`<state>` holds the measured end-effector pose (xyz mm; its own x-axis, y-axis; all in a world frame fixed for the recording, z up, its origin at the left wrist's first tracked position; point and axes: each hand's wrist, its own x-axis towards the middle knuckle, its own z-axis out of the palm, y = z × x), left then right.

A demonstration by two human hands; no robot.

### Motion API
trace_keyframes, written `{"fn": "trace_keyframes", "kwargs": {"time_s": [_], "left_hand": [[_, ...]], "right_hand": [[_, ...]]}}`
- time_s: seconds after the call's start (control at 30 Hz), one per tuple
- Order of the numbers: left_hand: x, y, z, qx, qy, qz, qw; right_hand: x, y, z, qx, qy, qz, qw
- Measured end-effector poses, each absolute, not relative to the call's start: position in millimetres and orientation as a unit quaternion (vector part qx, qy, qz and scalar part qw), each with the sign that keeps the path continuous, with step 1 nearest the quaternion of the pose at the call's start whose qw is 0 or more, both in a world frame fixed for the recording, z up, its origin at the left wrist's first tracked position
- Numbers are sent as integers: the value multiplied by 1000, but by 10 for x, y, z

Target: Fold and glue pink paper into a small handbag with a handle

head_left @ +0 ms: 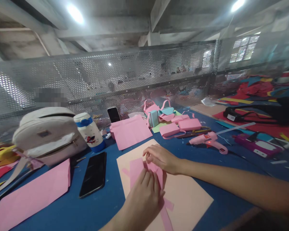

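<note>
A flat pink piece (136, 170), felt or thin foam, lies on a peach sheet (188, 199) in front of me. My left hand (143, 192) is closed, its curled fingertips gripping the pink piece near its middle. Bent over the piece's upper edge, my right hand (161, 158) pinches it with thumb and fingers. The part between both hands is mostly hidden. Narrow pink strips (167, 219) stick out from under the left hand.
A pink glue gun (208, 141) with a red light rests at right, beside small pink bags (170, 130). A phone (93, 175), bottle (89, 131) and white backpack (50, 134) stand left. Pink sheets (132, 130) lie ahead, before a perforated metal screen (135, 73).
</note>
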<state>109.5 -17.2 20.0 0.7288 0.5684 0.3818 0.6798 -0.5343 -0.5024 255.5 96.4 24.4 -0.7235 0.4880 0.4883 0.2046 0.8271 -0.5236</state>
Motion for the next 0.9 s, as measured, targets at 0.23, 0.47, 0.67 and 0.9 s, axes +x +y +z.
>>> {"fn": "trace_keyframes", "kwargs": {"time_s": [0.23, 0.47, 0.67, 0.9], "left_hand": [[1089, -176, 219, -871, -357, -83, 328], [1098, -178, 232, -873, -355, -83, 324], [1100, -176, 229, -874, -356, -86, 320], [1101, -177, 214, -874, -356, -81, 321]], "right_hand": [[2549, 968, 261, -191, -903, 226, 312], [2562, 964, 252, -195, -899, 221, 324], [2554, 980, 232, -200, -892, 220, 341], [2544, 978, 236, -191, -896, 219, 336]]}}
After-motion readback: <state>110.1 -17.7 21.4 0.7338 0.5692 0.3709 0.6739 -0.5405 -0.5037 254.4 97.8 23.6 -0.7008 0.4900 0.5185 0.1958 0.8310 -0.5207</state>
